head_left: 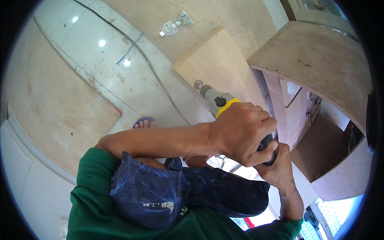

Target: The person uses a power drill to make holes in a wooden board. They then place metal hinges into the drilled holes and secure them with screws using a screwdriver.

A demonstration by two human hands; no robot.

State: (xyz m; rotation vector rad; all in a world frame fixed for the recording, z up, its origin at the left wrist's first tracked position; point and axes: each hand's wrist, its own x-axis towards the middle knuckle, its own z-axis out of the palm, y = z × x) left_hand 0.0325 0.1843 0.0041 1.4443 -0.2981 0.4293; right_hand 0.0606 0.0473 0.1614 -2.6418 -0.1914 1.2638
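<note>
Two hands on one tool, head view. Left hand [244,130] wraps over the body of the grey power tool [216,98], knuckles up, just behind its yellow collar [228,107]; right hand [280,170] is curled round the dark rear grip [265,142], partly hidden, tight against the left. Neither is spread. Likely reason: one hand steers, the other braces from behind. Tool slants forward and left, so its round bit [198,84] sits over the near edge of the pale board [236,68] — touching or just above, cannot tell.

Board lies on a bigger sheet [228,18], probably for backing. Metal hinge [176,26] lies on that sheet beyond the board, apart from the tool, perhaps put there to be out of the way. Cable [148,60] runs across the tiles [92,48]; its ends aren't visible.

Containers: wooden cabinet [308,50] at right. Large compartment [312,156] faces out, brown inside, with something dark at its far side — unclear what. Smaller recess [294,90] holds something whitish, too small to tell. Thin wires [318,102] hang beside it.
</note>
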